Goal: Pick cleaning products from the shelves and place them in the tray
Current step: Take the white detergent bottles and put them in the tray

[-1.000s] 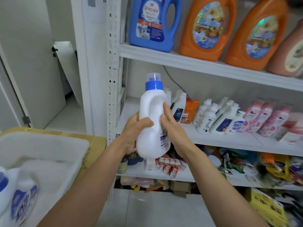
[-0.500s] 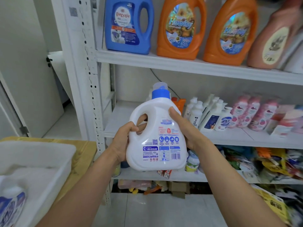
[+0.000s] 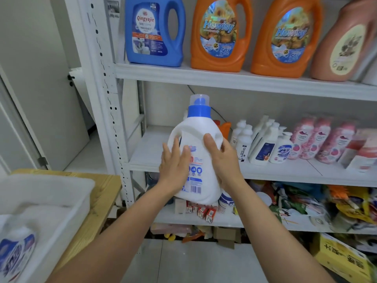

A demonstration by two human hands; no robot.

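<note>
Now left hand [image 3: 175, 166] has seemingly shifted flat onto bottle [image 3: 195, 127].

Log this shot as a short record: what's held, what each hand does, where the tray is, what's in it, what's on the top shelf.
held: white bottle, blue cap, roughly upright, before the middle shelf
left hand: straight fingers pressed on its label
right hand: grips its right side, thumb on front
tray: white, lower left, on wooden table
in tray: one blue-labelled bottle, blurred
top shelf: blue jug, two orange jugs, pink bottle
</note>
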